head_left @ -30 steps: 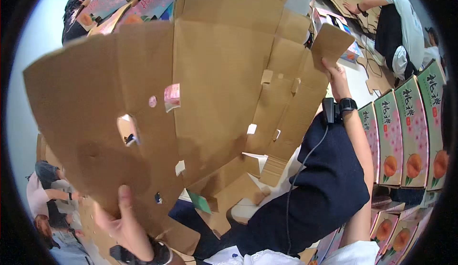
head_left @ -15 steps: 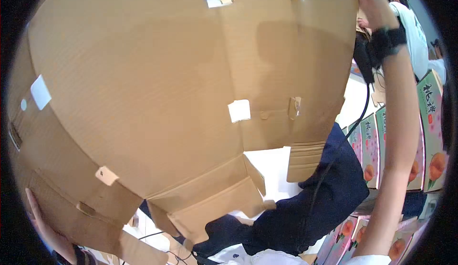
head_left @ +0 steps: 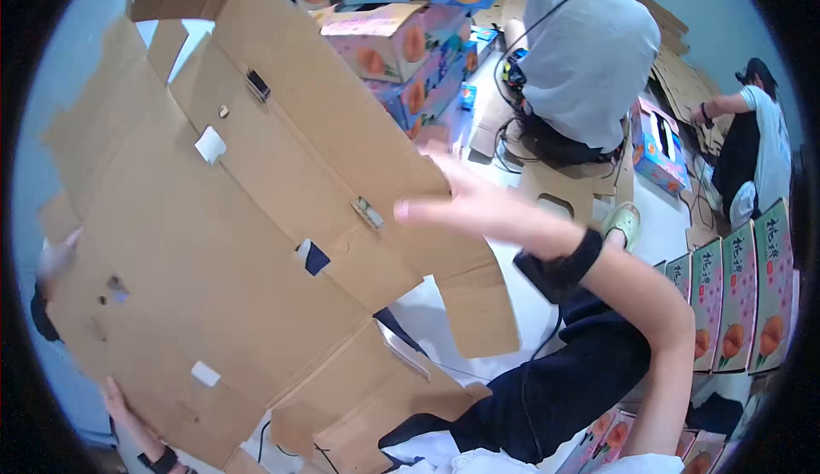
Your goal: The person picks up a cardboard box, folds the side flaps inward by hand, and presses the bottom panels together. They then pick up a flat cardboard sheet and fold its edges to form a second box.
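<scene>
My right hand [head_left: 478,209] is open, thumb spread wide from blurred fingers at the cardboard's [head_left: 256,243] edge; whether it touches, I can't tell. My left hand [head_left: 128,414] grips the lower-left edge, the sheet spread before me.

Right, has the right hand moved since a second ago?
Yes. The right hand is now farther left of the row of green boxes, with its fingers spread in front of the cardboard sheet.
</scene>
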### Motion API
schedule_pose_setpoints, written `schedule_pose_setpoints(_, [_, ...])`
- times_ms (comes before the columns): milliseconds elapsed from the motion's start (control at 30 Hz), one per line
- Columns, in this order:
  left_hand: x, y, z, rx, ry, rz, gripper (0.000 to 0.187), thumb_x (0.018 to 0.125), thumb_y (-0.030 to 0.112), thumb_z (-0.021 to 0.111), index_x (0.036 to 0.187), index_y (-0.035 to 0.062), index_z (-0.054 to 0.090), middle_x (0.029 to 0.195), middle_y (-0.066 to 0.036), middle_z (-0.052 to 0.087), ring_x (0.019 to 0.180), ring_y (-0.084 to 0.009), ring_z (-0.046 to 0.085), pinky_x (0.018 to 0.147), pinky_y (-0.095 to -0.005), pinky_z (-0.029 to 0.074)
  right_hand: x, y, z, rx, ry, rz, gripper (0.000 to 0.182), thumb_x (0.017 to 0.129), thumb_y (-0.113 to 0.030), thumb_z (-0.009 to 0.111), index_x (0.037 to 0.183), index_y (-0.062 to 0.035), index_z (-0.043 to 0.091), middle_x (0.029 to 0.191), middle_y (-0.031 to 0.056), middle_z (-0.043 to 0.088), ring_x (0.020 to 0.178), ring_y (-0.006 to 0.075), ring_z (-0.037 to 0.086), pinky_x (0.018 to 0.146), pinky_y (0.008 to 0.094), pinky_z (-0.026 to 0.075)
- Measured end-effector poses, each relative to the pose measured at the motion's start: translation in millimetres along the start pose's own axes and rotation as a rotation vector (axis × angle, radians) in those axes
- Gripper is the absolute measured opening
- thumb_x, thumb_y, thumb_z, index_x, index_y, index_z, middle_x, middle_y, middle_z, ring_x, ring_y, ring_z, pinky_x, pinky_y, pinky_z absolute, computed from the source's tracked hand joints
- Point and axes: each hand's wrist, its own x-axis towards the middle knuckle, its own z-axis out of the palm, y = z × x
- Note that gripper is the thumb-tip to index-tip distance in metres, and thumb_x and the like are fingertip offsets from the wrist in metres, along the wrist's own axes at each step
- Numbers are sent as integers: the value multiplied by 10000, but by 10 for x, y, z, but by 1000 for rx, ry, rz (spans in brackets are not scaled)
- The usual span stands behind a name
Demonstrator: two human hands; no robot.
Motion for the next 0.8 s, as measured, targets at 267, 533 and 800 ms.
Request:
schedule_pose_setpoints(267, [-459,-963,-39,28,57,-111,447,874,237,586,1235,20,435,1191,-93,516,1051,-185,502,906,-328,422,-552,244,312,181,-150,474,364,828,-223,646,1077,30,565,1009,77,626,922,101,541,805,280,449])
schedule_pose_setpoints(533, [-12,-1040,-51,-65,231,-122,438,880,177,573,1254,7,421,1212,-85,506,1070,-188,497,918,-311,417,820,-123,710,-88,-185,35,351,774,-178,679,1012,58,577,889,86,634,825,121,576,767,283,460])
schedule_pose_setpoints(800, [2244,-1001,-464,455,299,218,505,860,173,597,1277,-10,378,1163,-148,516,1062,-203,505,887,-298,425,2641,765,1541,-402,-147,146,377,745,-229,664,1011,22,572,921,129,638,851,233,614,800,360,459])
